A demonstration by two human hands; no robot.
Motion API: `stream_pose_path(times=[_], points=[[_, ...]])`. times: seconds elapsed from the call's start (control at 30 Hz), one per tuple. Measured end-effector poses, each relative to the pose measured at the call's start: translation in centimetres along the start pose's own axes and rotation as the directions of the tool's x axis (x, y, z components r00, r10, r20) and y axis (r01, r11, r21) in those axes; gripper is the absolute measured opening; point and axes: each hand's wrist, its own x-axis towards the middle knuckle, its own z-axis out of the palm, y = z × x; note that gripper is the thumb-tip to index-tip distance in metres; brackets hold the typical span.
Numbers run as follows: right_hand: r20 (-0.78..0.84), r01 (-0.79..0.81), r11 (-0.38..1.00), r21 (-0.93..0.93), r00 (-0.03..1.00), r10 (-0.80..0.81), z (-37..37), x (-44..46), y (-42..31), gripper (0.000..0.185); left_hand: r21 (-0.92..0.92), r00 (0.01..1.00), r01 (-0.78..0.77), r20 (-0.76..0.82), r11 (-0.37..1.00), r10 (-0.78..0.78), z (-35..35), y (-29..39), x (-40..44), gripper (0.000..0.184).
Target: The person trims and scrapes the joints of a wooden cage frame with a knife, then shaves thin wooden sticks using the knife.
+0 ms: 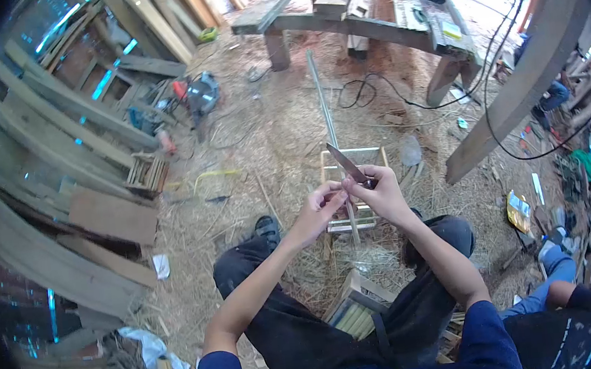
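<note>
My right hand [382,195] is closed around the handle of a knife [344,161], whose dark blade points up and to the left. Close beside it, with fingertips almost meeting, my left hand [320,216] pinches a long thin strip [323,102]. That strip runs away from me across the floor, and its near end shows below my fingers; its material is hard to tell. Under my hands lies a small light wooden frame [384,161], partly hidden by them. Between my legs stands a wooden box [369,286] with several pale sticks [356,320] in it.
Shavings cover the floor [236,169]. A heavy workbench [379,24] stands ahead, with a black cable [402,100] trailing from it. A slanting post [509,90] rises at right. Another person [555,323] sits lower right. Planks [54,145] lean at left near a power tool [201,93].
</note>
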Motion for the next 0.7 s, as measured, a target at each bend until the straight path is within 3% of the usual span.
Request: stream_pose_path(times=[0.1, 0.23, 0.27, 0.4, 0.5, 0.53, 0.63, 0.67, 0.7], points=[[-0.005, 0.045, 0.994, -0.104, 0.999, -0.046, -2.3, 1.2, 1.0, 0.017, 0.071, 0.997, 0.055, 0.044, 0.996, -0.058, 0.4, 0.0, 3.1, 0.027], [-0.079, -0.04, 0.993, 0.111, 0.996, 0.049, -4.5, 0.3, 4.9, 0.02, -0.067, 0.996, 0.058, 0.067, 0.996, -0.053, 2.9, -2.7, 5.5, 0.027], [-0.1, -0.059, 0.996, 0.063, 0.993, 0.065, -4.9, -0.1, 5.4, 0.021, -0.028, 0.983, 0.124, 0.139, 0.992, -0.119, 2.9, -3.0, 6.1, 0.025], [-0.193, -0.02, 0.961, -0.277, 0.98, -0.036, -6.2, -0.4, 6.3, 0.025, 0.081, 0.992, 0.097, 0.072, 0.992, -0.102, 5.0, -3.4, 7.2, 0.02], [-0.175, -0.099, 0.898, -0.428, 0.984, 0.025, -7.1, 0.3, 5.1, 0.023, 0.191, 0.999, -0.003, -0.043, 0.982, 0.011, 5.8, -4.4, 7.9, 0.014], [-0.191, -0.058, 0.931, -0.361, 0.981, -0.013, -7.0, 0.4, 5.4, 0.021, 0.185, 0.997, 0.053, -0.059, 0.981, -0.043, 6.0, -4.2, 7.9, 0.014], [-0.159, -0.132, 0.972, -0.192, 0.982, 0.102, -7.2, 0.4, 4.6, 0.02, 0.072, 0.99, 0.08, -0.121, 0.994, -0.071, 7.2, -2.5, 7.6, 0.016], [-0.191, -0.009, 0.957, -0.29, 0.98, -0.049, -7.2, 0.5, 5.1, 0.019, 0.033, 0.993, 0.05, -0.105, 0.998, -0.046, 7.1, -2.9, 7.7, 0.017], [-0.196, 0.029, 0.949, -0.315, 0.976, -0.095, -7.2, 0.3, 5.2, 0.018, 0.032, 0.992, 0.056, -0.11, 0.998, -0.053, 7.2, -3.1, 7.5, 0.02]])
